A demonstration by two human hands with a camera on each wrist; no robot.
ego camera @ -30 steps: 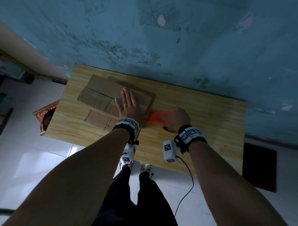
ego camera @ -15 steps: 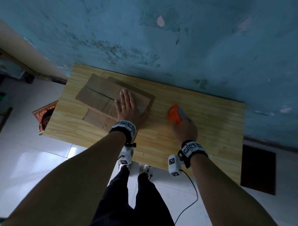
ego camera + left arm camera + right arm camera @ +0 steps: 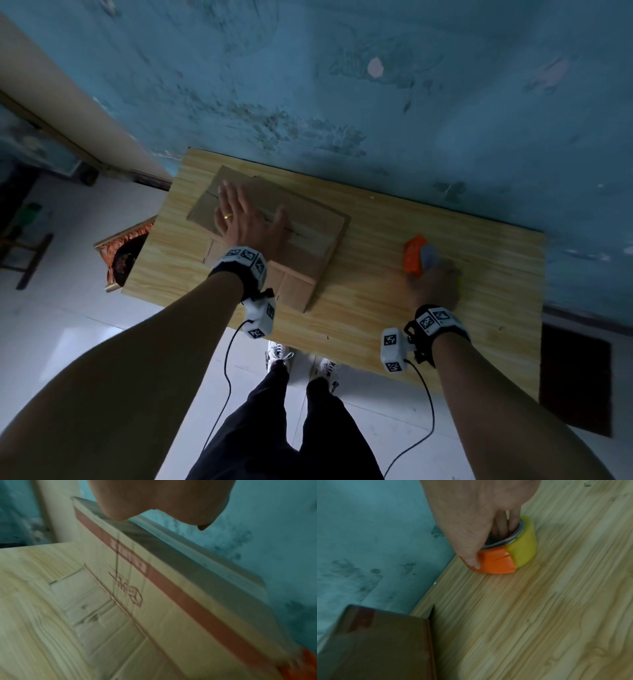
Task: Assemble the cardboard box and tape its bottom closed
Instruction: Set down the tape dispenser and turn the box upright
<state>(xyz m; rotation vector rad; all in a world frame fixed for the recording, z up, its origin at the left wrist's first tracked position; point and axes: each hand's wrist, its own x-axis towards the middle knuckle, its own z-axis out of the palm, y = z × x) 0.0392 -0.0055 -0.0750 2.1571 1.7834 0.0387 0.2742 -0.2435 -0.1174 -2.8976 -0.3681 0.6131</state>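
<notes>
A brown cardboard box [image 3: 308,228] lies on the left half of the wooden table [image 3: 370,308], its top flaps meeting at a seam with a strip of tape along it. My left hand [image 3: 245,214] presses flat on that top, fingers straight; the left wrist view shows only the palm [image 3: 154,500] above the box's printed side [image 3: 171,601]. Well right of the box, my right hand [image 3: 435,284] grips an orange tape dispenser [image 3: 412,255] that rests on the table. In the right wrist view my fingers [image 3: 501,524] reach into the yellow roll [image 3: 522,545] and my thumb lies on the orange body [image 3: 498,561].
A blue wall [image 3: 342,85] runs right behind the table's far edge. On the floor stand a low orange-trimmed object [image 3: 123,257] at the left and a dark mat [image 3: 575,377] at the right. Cables hang from both wrists beside my legs.
My right hand has carried the tape dispenser from the box's seam rightward and down onto the table. My left hand has slid toward the far left of the box top.
</notes>
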